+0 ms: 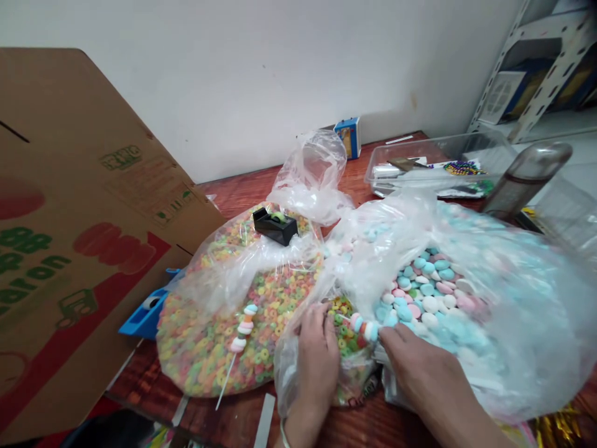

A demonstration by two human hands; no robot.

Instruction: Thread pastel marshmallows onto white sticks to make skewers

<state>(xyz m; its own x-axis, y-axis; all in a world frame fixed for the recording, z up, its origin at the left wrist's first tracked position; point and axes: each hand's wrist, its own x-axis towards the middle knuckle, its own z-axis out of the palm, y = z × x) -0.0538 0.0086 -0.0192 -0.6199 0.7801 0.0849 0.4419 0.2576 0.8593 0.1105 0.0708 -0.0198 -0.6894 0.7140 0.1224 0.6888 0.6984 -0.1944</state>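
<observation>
My right hand (pixel 417 364) is closed at the near end of a candy skewer (pixel 365 328), threaded with pink, white, blue and orange-red pieces. Its thin white tip points left, close to my left hand (pixel 317 348). That hand's fingers curl at the opening of a small plastic bag (pixel 347 373); their tips are partly hidden. Yellow, green and red ring candies (pixel 346 339) show inside this bag. Just right lies a large clear bag (pixel 522 311), torn open over pink, white and blue round candies (pixel 431 283). A finished-looking skewer (pixel 241 333) rests on the left bag.
A large bag of ring-shaped pieces (pixel 209 354) carries a black tape dispenser (pixel 275 226). Left stands a cardboard box (pixel 93 218) beside a blue plastic object (pixel 144 317). Behind are a clear tray (pixel 420 180), a metal flask (pixel 527 177) and a small blue box (pixel 349 138).
</observation>
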